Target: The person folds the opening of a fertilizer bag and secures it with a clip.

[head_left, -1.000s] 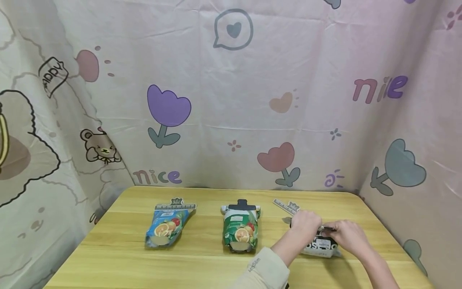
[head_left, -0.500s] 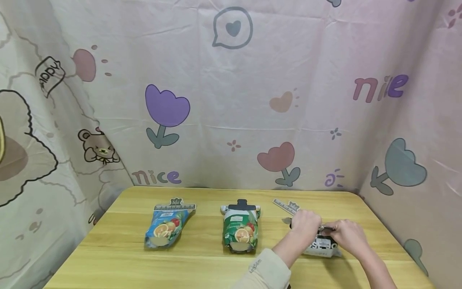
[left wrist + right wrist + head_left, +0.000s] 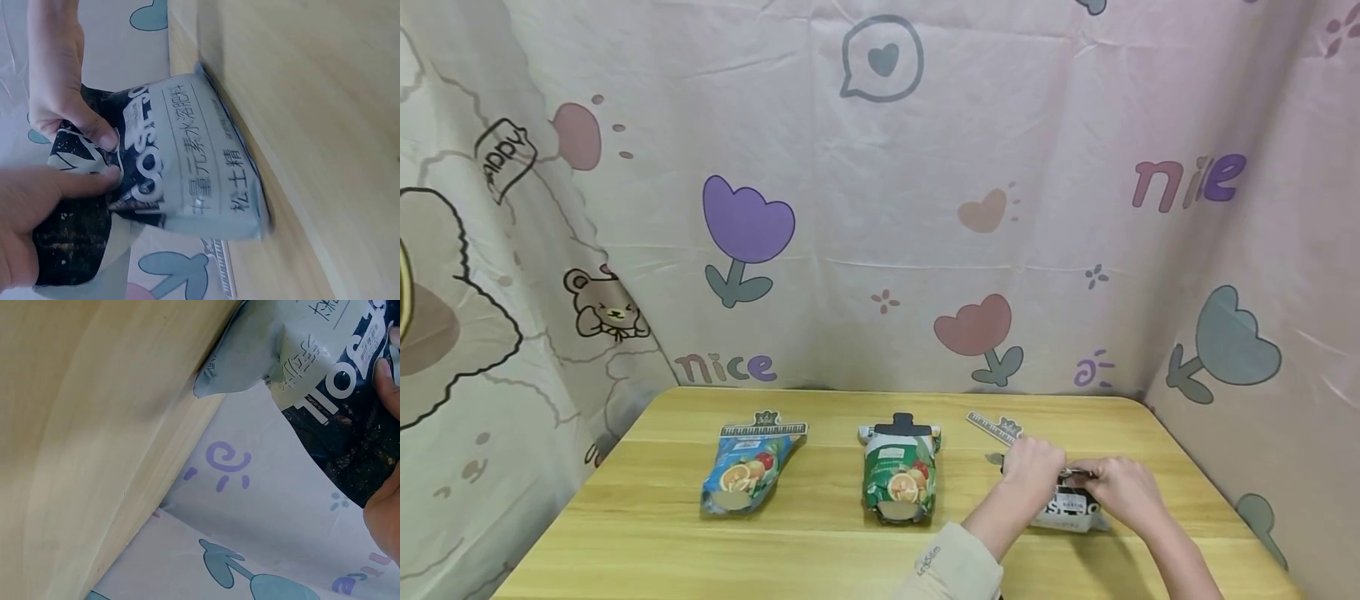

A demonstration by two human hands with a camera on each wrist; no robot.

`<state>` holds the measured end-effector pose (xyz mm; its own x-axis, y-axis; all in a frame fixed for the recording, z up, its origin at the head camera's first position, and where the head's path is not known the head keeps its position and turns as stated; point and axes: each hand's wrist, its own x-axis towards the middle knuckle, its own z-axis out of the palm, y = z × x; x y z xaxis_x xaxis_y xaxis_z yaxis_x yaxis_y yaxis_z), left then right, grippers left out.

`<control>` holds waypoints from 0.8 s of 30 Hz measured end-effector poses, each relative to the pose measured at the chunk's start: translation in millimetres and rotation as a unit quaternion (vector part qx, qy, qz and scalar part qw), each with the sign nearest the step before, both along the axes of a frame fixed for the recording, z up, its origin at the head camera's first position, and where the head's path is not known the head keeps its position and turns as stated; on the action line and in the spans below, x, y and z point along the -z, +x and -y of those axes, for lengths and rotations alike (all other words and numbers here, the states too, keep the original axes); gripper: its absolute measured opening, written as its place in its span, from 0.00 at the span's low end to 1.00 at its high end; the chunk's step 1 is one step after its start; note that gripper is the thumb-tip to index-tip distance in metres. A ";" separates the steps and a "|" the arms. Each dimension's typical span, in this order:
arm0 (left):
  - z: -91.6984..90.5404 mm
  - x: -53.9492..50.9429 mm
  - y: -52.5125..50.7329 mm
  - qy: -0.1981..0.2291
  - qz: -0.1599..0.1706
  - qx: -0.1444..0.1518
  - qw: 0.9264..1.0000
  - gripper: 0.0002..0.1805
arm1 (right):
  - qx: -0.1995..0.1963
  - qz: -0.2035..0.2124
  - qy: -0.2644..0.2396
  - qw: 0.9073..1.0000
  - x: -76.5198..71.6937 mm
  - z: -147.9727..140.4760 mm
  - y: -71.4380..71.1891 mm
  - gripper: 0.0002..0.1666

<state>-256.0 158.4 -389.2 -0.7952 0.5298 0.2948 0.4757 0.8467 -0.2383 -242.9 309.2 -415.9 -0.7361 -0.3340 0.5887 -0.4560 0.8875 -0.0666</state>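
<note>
A black and pale grey printed bag [image 3: 1063, 512] stands on the table at the right in the head view. My left hand [image 3: 1030, 471] grips its upper part on the left. On the right side, my right hand [image 3: 1123, 492] pinches the bag's top. In the left wrist view, both thumbs press close together on the dark upper part of the bag [image 3: 181, 144], which creases beneath them. The right wrist view has the bag [image 3: 325, 381] cut off at the top and right. Fingers behind the bag are hidden.
A piano-key-patterned clip [image 3: 995, 427] lies behind my left hand. Left of it stand a green bag [image 3: 898, 475] with a black clip [image 3: 903, 427] and a blue bag [image 3: 741, 475] with another piano-patterned clip [image 3: 763, 427]. Printed curtains [image 3: 880, 208] surround the wooden table [image 3: 820, 550].
Both hands stay at nearly the same place on the bag's top. The lettering showing on the bag's front has shifted slightly.
</note>
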 end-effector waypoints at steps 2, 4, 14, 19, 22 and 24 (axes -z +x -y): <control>3.1 1.4 -1.7 -0.014 0.003 0.015 1.000 0.04 | 0.004 0.012 0.001 1.000 0.8 0.1 -0.5 0.10; 5.8 3.0 -3.8 -0.029 0.005 0.033 0.999 0.09 | 0.007 0.020 -0.002 1.000 1.4 0.2 -1.0 0.12; 11.4 -2.1 -1.6 -0.072 0.025 0.095 0.993 0.19 | 0.024 0.079 -0.023 0.996 -4.2 0.4 8.8 0.09; 20.4 -7.9 0.8 -0.006 0.071 0.118 0.990 0.16 | 0.016 0.102 -0.057 0.993 -8.4 2.9 16.8 0.08; 26.4 -10.2 2.0 0.029 0.098 0.132 0.986 0.14 | 0.001 0.094 -0.061 0.994 -8.5 3.4 21.4 0.09; 27.6 -10.3 3.8 0.021 0.087 0.138 0.986 0.13 | 0.000 0.084 -0.056 0.995 -8.1 3.4 23.7 0.08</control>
